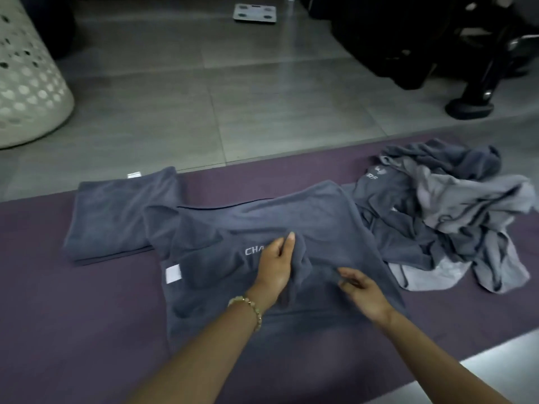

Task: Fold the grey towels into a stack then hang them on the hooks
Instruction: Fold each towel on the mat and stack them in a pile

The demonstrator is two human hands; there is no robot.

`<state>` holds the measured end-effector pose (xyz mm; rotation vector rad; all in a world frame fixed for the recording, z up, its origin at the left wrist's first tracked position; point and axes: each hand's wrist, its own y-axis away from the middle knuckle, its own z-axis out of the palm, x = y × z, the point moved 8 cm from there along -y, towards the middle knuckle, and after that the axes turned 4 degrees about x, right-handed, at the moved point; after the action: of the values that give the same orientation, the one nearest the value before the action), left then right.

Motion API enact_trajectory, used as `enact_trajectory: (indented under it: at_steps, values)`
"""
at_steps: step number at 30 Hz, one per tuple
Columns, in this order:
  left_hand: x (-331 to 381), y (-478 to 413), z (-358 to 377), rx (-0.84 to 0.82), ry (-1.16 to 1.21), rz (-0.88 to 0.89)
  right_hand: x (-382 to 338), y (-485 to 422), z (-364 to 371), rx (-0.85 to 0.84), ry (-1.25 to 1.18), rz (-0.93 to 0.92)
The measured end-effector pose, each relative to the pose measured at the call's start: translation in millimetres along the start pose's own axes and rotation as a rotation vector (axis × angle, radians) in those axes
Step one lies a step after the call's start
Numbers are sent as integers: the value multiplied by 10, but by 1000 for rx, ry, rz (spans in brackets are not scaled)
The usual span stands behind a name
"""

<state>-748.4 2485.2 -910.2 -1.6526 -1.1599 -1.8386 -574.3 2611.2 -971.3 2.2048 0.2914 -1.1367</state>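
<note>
Left hand [277, 266] grips the towel's [262, 217] bunched middle, right hand [363, 291] apparently pinching it just beside, towel lengthwise along the mat [87, 316].

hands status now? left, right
Left hand: closed, grip on a fold of the towel.
Right hand: at the towel, blurred; cannot tell.

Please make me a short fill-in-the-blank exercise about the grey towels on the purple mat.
1. The folded dark grey towel lies at the ____ end of the purple mat.
2. The left hand, gripping the spread dark grey towel, wears a beaded ____.
3. The crumpled pile of grey towels lies to the spread towel's ____.
Missing words: left; bracelet; right.
</note>
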Motion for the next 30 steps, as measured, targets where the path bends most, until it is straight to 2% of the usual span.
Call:
enact_trajectory:
  at_steps: [5,10,13,14,19,22,26,28,30]
  values:
    - [-349,21,292,27,-168,-20,217,-31,-585,230,24,-59]
    - [-345,103,413,56,-174,12,602,9,-1089,422,154,54]
    - [-343,125,428,64,-183,26,793,59,-1070,322,100,228]
    - [-349,130,425,64,-173,27,798,76,-1036,286,104,234]
    - [-259,95,238,109,-128,47,199,162,-843,294,-40,-67]
    - [6,43,6,133,-139,116,-446,220,-528,122,-175,-255]
    - [509,24,-507,156,-167,315,-1226,476,0,-230,-68,-420]
    - [716,85,-798,171,-211,395,-1475,661,296,-452,72,-442]
    - [842,171,-1085,196,-237,451,-1691,801,488,-504,303,-545]
